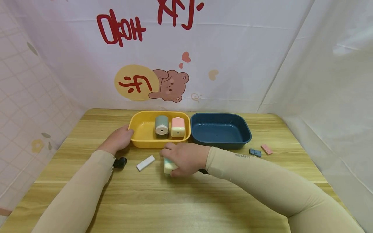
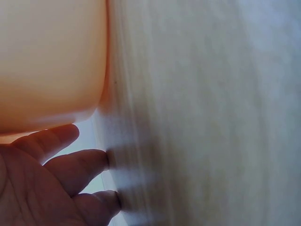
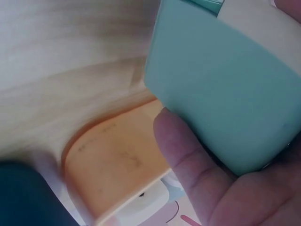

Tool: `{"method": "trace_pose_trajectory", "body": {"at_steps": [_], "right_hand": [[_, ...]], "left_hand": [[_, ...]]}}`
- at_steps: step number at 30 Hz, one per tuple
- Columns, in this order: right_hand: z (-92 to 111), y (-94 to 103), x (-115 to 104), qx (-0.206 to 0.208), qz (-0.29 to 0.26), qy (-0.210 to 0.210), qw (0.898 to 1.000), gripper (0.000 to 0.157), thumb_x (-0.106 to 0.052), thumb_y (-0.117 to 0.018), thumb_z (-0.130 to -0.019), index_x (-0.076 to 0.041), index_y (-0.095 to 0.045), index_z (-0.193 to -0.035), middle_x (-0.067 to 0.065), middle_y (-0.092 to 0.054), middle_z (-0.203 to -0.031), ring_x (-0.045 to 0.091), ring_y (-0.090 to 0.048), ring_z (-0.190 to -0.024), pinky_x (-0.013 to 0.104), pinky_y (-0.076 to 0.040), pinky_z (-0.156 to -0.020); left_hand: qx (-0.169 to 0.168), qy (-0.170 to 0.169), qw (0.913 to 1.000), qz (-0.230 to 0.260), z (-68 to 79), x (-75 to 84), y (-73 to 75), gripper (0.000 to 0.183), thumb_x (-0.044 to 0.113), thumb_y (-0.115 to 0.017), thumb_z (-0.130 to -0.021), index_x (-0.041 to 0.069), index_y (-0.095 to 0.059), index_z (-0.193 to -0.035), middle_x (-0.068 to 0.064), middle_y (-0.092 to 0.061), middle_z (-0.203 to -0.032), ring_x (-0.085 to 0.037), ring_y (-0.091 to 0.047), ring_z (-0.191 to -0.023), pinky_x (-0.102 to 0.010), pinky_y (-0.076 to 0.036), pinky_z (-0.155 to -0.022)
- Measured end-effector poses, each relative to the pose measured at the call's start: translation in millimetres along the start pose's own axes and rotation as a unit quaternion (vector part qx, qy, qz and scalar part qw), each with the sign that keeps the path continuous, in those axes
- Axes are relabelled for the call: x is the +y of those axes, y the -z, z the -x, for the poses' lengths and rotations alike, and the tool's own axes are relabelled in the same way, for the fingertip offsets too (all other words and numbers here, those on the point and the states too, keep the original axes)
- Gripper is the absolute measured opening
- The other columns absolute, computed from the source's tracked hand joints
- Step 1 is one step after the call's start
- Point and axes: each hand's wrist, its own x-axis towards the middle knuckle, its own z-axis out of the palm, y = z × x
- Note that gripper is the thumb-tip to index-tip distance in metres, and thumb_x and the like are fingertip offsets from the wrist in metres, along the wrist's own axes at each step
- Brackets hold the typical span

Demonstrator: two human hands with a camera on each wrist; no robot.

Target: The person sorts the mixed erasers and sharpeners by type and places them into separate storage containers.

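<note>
My right hand grips a mint-and-cream pencil sharpener just in front of the yellow tray. In the right wrist view the mint side of the sharpener fills the upper right, with a finger along its lower edge. My left hand rests against the tray's left end. Its fingers are spread and fairly straight beside the tray wall in the left wrist view. Inside the tray lie a grey-green sharpener and a pink-and-cream sharpener, their pencil holes facing me.
A dark blue tray stands right of the yellow one. Between my hands lies a white eraser. Small blue and pink erasers lie at the right. A printed cloth hangs behind the wooden table.
</note>
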Motion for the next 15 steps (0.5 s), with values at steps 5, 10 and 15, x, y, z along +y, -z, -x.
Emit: {"method": "trace_pose_trajectory", "body": {"at_steps": [5, 10, 15], "right_hand": [[0, 5.4, -1, 0.016, 0.005, 0.004, 1.0, 0.064, -0.042, -0.076, -0.096, -0.019, -0.045, -0.148, -0.002, -0.053, -0.134, 0.01, -0.06, -0.104, 0.024, -0.053, -0.096], [-1, 13.2, -1, 0.027, 0.008, 0.0, 1.0, 0.067, -0.042, -0.076, -0.096, -0.019, -0.044, -0.15, -0.001, -0.051, -0.137, 0.011, -0.06, -0.108, 0.026, -0.054, -0.098], [-2, 21.8, -3, 0.043, 0.001, 0.004, 0.999, 0.068, -0.04, -0.076, -0.096, -0.019, -0.043, -0.151, 0.001, -0.049, -0.139, 0.012, -0.061, -0.107, 0.026, -0.055, -0.099]], "left_hand": [[0.0, 0.002, 1.0, 0.0, -0.1, 0.0, 0.7, 0.058, 0.036, -0.022, -0.109, 0.005, -0.044, -0.152, -0.02, -0.057, -0.116, -0.033, -0.054, -0.102, -0.05, -0.043, -0.095], [-0.001, 0.003, 1.0, -0.001, 0.8, 0.0, 1.4, 0.058, 0.036, -0.022, -0.109, 0.005, -0.044, -0.153, -0.019, -0.057, -0.113, -0.033, -0.053, -0.1, -0.048, -0.043, -0.094], [-0.003, 0.006, 1.0, -0.003, 0.8, -0.1, 1.5, 0.059, 0.037, -0.021, -0.109, 0.005, -0.043, -0.153, -0.018, -0.056, -0.106, -0.032, -0.054, -0.097, -0.047, -0.043, -0.092]]}}
